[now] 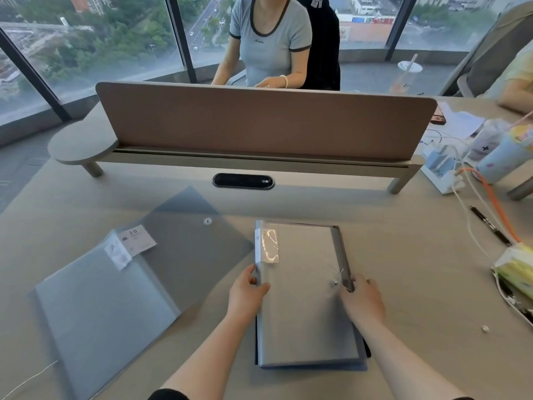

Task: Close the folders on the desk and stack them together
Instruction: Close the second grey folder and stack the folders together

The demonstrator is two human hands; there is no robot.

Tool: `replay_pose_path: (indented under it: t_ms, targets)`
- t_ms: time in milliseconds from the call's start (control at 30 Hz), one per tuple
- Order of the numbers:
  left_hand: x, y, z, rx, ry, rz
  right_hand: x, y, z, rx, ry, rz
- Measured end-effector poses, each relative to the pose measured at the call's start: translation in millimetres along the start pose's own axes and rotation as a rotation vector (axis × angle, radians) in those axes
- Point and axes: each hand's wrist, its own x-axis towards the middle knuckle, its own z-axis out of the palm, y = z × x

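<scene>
Both forearms reach in from six o'clock. Left hand [247, 287] sits at eleven o'clock, thumb hooked and pinching. Right hand [364, 298] at one o'clock, fingers curled in a grip.

Your desk [403, 269] | holds: grey folder stack [302, 298], open folder [101, 307], snap envelope [190, 249], pen [490, 229], tissue pack [516, 269]

Bare forearms, dark sleeves [168, 394] (upper arms)

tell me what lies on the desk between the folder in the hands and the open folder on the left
In the head view, only bare desk separates the held folder from the open folder.
</scene>
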Motion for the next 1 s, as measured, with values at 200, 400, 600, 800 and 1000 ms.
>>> replay_pose_path:
  t_ms: [200,400,600,800,1000]
  targets:
    - [1,-1,-1,-0.032,0.026,-0.003,-13,-36,0,0.068,0.034,-0.187]
    - [0,-9,-25,-0.041,0.131,0.007,-40,-104,17,0.164,-0.028,-0.485]
    - [4,-32,-72,0.100,0.337,-0.003,-60,-164,52,0.099,-0.190,-0.703]
    - [4,-54,-111,0.313,0.521,-0.080,-66,-207,85,-0.106,-0.329,-0.738]
    - [16,-76,-137,0.395,0.534,-0.175,-51,-242,115,-0.318,-0.395,-0.637]
